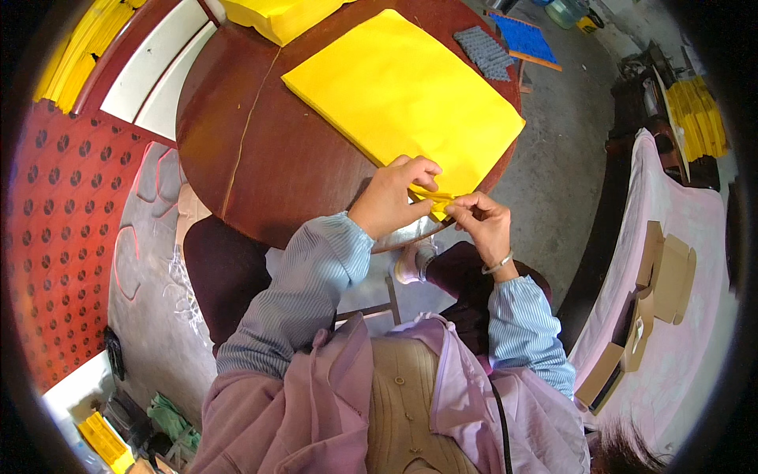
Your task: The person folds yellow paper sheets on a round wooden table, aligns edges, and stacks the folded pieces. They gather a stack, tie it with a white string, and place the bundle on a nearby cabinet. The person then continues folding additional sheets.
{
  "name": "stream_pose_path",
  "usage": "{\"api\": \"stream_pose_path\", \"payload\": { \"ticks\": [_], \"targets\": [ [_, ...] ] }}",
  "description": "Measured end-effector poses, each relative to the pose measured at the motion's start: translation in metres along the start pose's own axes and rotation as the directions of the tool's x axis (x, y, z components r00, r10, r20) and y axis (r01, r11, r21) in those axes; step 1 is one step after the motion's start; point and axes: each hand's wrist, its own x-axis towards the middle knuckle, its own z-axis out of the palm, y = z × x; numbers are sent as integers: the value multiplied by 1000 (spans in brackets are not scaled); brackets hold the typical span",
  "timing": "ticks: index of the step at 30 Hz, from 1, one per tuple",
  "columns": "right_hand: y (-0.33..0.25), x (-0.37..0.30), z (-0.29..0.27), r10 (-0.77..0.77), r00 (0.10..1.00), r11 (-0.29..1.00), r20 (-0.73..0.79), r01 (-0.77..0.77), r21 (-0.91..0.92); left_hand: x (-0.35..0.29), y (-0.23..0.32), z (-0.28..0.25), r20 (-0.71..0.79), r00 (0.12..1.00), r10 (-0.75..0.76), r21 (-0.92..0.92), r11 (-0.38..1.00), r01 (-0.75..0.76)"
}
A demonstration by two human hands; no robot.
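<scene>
A wide, flat stack of yellow paper point(410, 95) lies at an angle on the round brown table point(308, 174). At its near corner, by the table's front edge, is a narrow folded strip of yellow paper point(439, 202). My left hand point(392, 195) is curled around the strip's left part, thumb below and bent fingers above. Thumb and fingertips of my right hand point(485, 229) are pinched on the strip's right end. Whether the strip is still joined to the stack cannot be made out.
Another yellow stack point(288, 17) sits at the table's far edge. Beyond the table's right side are a grey textured piece point(482, 52) and a blue-topped stool point(527, 39). Opened cardboard boxes point(669, 272) rest on a pink-covered surface point(624, 261) at right. My knees are under the near edge.
</scene>
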Motion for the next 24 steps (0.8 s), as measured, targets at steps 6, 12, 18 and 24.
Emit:
{"api": "stream_pose_path", "payload": {
  "ticks": [6,12,18,24],
  "targets": [
    [-24,3,-7,-21,997,998,-68,16,-65,-2,1,12,-80,996,48,26,999,-46],
    [-60,146,-73,-466,879,717,-98,310,-624,-1,6,16,-124,985,119,78,991,-110],
    [-57,296,-94,-400,905,3,149,163,-987,2,9,19,-152,986,61,11,998,-60],
    [-61,300,-92,-240,955,-289,172,99,-952,3,9,18,-173,983,52,28,998,-48]
  ]
}}
